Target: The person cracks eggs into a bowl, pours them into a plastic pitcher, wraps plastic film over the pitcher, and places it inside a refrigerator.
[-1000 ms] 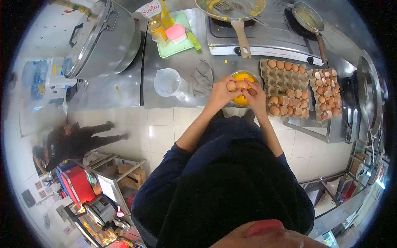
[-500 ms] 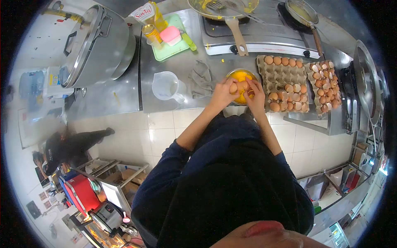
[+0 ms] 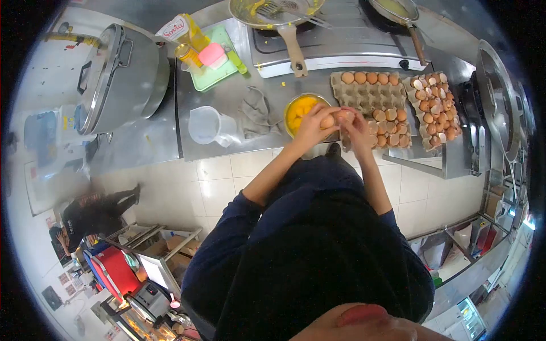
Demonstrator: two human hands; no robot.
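Holding eggshell [image 3: 344, 116], two hands [image 3: 313, 129] [image 3: 358, 133] hover near one bowl [image 3: 307, 95], two trays [image 3: 364, 94].

Covered, Cropped and Blurred

My left hand [image 3: 314, 127] covers the lower right of the bowl [image 3: 286, 118], and my right hand [image 3: 357, 132] hides part of the egg tray [image 3: 369, 100]. I can't tell whether the brown shells [image 3: 327, 121] I hold are whole or cracked. The top edge cuts off the frying pan [image 3: 243, 19] and the strainer [image 3: 392, 8]. Off to my left, a person [image 3: 85, 219] is blurred.
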